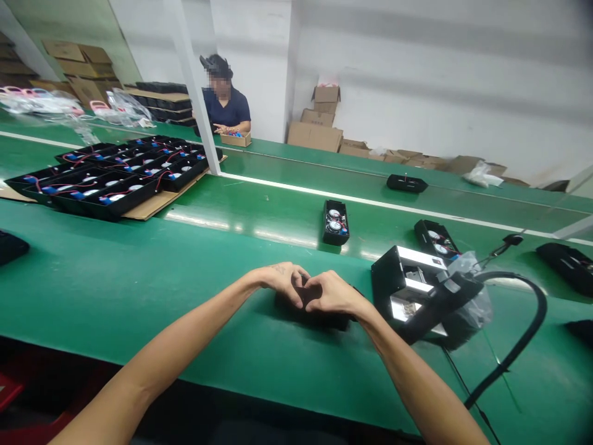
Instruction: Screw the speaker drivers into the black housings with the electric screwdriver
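Note:
A black speaker housing point(319, 319) lies on the green bench in front of me, much of it covered by my hands. My left hand point(288, 283) bends over its left part, thumb and fingers closed on it. From the other side my right hand point(334, 293) grips the same housing, its thumb close to the left thumb. What the fingertips touch on the upper face is too dark to make out. To the right of the right hand stands a black and white bench machine point(403, 278) with a thick black hose point(540, 309).
Beyond my hands, an open housing with round speakers and wires point(336, 222) sits on the green conveyor point(278, 210). More housings point(435, 238) are at the right. Several wired ones point(115, 179) rest on cardboard at the left. A co-worker point(227, 105) sits behind a small box point(236, 139).

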A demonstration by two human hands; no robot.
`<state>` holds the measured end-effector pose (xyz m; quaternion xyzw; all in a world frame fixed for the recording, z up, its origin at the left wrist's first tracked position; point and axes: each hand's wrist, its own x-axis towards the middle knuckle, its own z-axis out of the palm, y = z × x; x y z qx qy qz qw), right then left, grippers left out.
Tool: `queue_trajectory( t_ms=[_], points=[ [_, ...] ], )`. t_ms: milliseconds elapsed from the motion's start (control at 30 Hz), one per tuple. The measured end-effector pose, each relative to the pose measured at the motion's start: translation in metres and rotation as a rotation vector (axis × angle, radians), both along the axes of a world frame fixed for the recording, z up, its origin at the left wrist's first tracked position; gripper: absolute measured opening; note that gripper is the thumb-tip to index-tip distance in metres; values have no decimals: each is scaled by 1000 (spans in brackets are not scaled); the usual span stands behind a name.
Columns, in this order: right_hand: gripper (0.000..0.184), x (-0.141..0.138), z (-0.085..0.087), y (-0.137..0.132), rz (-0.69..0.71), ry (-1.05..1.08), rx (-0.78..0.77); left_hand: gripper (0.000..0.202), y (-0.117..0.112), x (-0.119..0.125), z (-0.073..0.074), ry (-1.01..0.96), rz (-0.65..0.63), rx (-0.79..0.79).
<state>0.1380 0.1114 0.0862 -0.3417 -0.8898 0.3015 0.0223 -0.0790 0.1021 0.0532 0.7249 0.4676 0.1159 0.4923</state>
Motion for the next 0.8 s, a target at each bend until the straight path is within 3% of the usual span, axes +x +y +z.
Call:
queue_trajectory(
  t_ms=[800],
  points=[
    [22,-16,0,1,-138,-105,-13,36,8,3,-4,-33,55,-39]
  ],
)
